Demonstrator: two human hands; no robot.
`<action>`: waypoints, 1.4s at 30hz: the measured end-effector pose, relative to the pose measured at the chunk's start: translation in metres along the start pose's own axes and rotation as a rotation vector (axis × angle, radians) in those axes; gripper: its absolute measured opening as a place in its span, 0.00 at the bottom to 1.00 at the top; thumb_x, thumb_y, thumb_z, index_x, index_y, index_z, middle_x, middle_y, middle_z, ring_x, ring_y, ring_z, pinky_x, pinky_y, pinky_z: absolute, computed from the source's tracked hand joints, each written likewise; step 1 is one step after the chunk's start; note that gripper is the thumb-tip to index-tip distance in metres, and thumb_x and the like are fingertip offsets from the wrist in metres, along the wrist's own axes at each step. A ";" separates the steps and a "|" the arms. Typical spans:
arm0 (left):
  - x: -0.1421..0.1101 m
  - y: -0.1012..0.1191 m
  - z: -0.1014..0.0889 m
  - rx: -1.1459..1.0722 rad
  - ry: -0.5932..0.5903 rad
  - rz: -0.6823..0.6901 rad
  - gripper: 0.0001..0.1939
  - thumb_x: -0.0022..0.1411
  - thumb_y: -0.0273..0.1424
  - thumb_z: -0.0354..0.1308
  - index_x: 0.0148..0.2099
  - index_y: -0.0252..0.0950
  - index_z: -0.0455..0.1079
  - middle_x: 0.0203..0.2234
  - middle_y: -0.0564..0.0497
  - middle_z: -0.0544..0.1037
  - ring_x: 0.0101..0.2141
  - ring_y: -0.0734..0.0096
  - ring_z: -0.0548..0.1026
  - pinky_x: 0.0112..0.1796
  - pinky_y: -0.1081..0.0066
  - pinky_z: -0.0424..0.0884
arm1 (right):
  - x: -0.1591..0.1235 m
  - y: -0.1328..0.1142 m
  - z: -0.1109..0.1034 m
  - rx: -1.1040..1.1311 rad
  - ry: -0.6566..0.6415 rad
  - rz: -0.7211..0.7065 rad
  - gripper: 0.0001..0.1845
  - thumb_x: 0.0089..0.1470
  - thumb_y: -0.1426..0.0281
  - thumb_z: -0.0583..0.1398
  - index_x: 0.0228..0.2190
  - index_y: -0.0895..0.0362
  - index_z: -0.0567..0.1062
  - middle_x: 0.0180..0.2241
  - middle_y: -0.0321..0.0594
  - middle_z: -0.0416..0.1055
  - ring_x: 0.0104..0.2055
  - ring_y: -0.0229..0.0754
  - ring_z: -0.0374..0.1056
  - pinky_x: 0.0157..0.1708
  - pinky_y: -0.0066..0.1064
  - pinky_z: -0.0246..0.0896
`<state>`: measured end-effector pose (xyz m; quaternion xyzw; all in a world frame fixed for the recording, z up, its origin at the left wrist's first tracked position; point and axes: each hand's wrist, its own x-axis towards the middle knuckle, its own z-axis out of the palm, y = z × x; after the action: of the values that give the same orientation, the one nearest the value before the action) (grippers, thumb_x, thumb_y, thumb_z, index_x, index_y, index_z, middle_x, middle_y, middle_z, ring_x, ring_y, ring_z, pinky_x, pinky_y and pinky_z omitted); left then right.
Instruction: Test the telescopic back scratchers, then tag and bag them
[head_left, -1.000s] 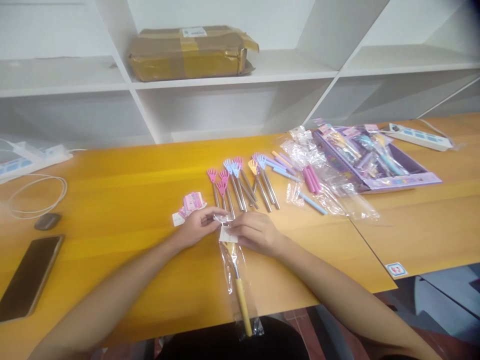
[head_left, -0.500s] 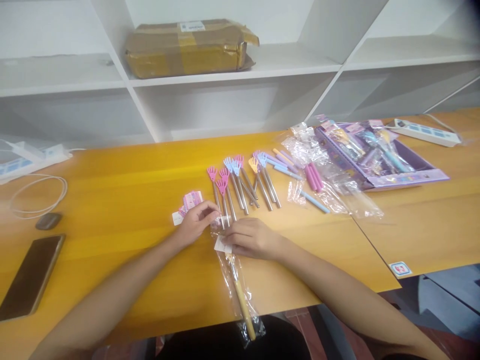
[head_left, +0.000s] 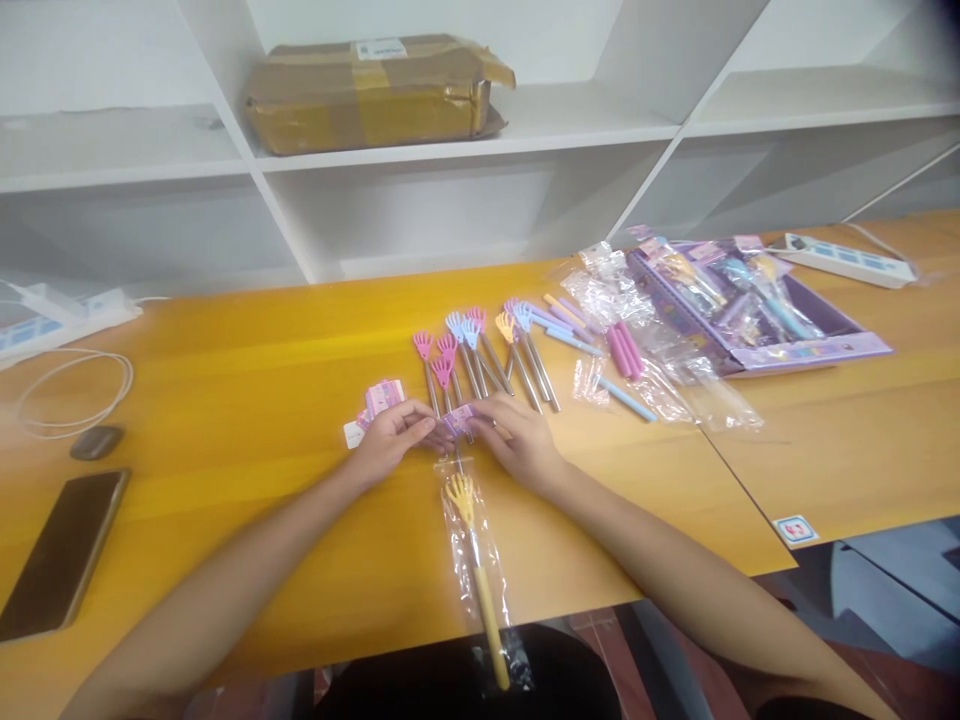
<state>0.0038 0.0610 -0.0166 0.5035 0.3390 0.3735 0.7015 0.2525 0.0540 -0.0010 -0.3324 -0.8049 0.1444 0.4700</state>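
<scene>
A small pink-and-purple printed card [head_left: 459, 420] is held up between my hands, above the open end of a clear plastic bag [head_left: 452, 535]. My left hand [head_left: 394, 437] has its fingers closed at the card's left edge. My right hand [head_left: 523, 440] pinches the right side of it. Below them lies the bag with a yellow back scratcher [head_left: 487, 610] inside, its hand-shaped head toward my hands and its handle past the table's front edge. Beside my left hand is a pile of similar cards [head_left: 385, 394]. Several pink back scratchers [head_left: 443, 372] lie just beyond my fingers.
Blue and orange back scratchers [head_left: 523, 322], coloured handle tubes [head_left: 626, 350] and loose clear bags [head_left: 660, 350] lie further right. A purple display box [head_left: 817, 355] holds bagged pieces. On the left are a phone [head_left: 64, 550] and a cable [head_left: 75, 432]. A cardboard box [head_left: 375, 100] sits on the shelf.
My right hand has moved up and away from the bag, uncovering the yellow scratcher's head. The card, earlier white side up at the bag, is now raised between both hands with its printed side showing.
</scene>
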 end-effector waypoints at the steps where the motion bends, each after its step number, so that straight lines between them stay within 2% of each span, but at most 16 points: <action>1: 0.000 -0.001 -0.001 -0.009 0.005 -0.003 0.15 0.71 0.42 0.66 0.46 0.34 0.73 0.40 0.43 0.86 0.39 0.60 0.87 0.45 0.61 0.83 | 0.000 -0.001 0.000 -0.008 0.011 -0.009 0.13 0.71 0.74 0.60 0.55 0.52 0.77 0.41 0.44 0.79 0.41 0.44 0.78 0.41 0.37 0.78; 7: 0.000 0.002 0.001 0.018 0.025 0.000 0.15 0.71 0.42 0.66 0.45 0.35 0.74 0.40 0.44 0.87 0.40 0.59 0.87 0.44 0.62 0.83 | -0.001 -0.003 0.000 -0.019 0.040 0.002 0.12 0.69 0.74 0.64 0.52 0.52 0.76 0.37 0.40 0.78 0.36 0.42 0.77 0.37 0.34 0.78; 11: 0.000 0.005 0.002 0.029 0.028 -0.031 0.15 0.71 0.43 0.66 0.45 0.35 0.73 0.39 0.44 0.87 0.39 0.59 0.87 0.46 0.60 0.83 | 0.000 -0.001 -0.001 0.010 -0.008 -0.011 0.12 0.70 0.74 0.63 0.53 0.52 0.76 0.38 0.40 0.79 0.37 0.42 0.78 0.38 0.35 0.79; 16: 0.001 0.003 0.000 0.075 0.062 -0.041 0.17 0.68 0.45 0.68 0.45 0.36 0.74 0.38 0.45 0.86 0.38 0.60 0.86 0.45 0.60 0.82 | 0.000 0.002 -0.002 0.016 -0.074 -0.089 0.17 0.71 0.75 0.61 0.57 0.52 0.77 0.43 0.43 0.78 0.43 0.42 0.77 0.44 0.36 0.79; 20: 0.001 0.000 -0.003 0.181 0.096 -0.030 0.18 0.67 0.46 0.69 0.44 0.36 0.76 0.36 0.47 0.85 0.37 0.63 0.84 0.43 0.64 0.81 | -0.004 0.005 -0.001 -0.032 -0.152 -0.118 0.20 0.73 0.76 0.57 0.60 0.50 0.77 0.40 0.42 0.74 0.40 0.41 0.74 0.40 0.33 0.76; 25: 0.001 0.002 -0.001 0.195 0.086 -0.051 0.19 0.67 0.48 0.68 0.43 0.36 0.75 0.34 0.47 0.85 0.36 0.61 0.85 0.42 0.63 0.81 | -0.006 0.003 -0.001 -0.149 -0.175 -0.115 0.21 0.74 0.75 0.54 0.61 0.50 0.76 0.39 0.41 0.73 0.38 0.41 0.72 0.36 0.32 0.73; 31: 0.000 0.004 0.001 0.186 0.073 -0.074 0.20 0.67 0.49 0.68 0.44 0.36 0.74 0.36 0.47 0.86 0.35 0.60 0.86 0.42 0.61 0.82 | -0.002 -0.002 -0.004 -0.140 -0.205 -0.084 0.14 0.74 0.74 0.55 0.54 0.54 0.77 0.42 0.44 0.76 0.41 0.44 0.74 0.41 0.35 0.74; 36: -0.001 0.004 -0.001 0.319 0.096 -0.041 0.19 0.68 0.49 0.66 0.44 0.36 0.76 0.31 0.49 0.85 0.34 0.64 0.83 0.38 0.68 0.77 | -0.004 0.001 -0.004 -0.168 -0.234 -0.109 0.15 0.74 0.75 0.54 0.52 0.54 0.79 0.41 0.44 0.76 0.41 0.42 0.74 0.40 0.34 0.71; 42: -0.001 0.006 0.001 0.344 0.099 -0.037 0.19 0.68 0.49 0.66 0.43 0.37 0.76 0.31 0.50 0.84 0.33 0.66 0.81 0.38 0.69 0.74 | -0.007 0.002 -0.002 -0.107 -0.275 -0.120 0.17 0.72 0.77 0.56 0.54 0.51 0.79 0.42 0.43 0.74 0.41 0.42 0.72 0.39 0.34 0.69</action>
<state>0.0032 0.0612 -0.0102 0.5909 0.4409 0.3214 0.5942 0.2575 0.0505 -0.0060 -0.2852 -0.8866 0.1172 0.3447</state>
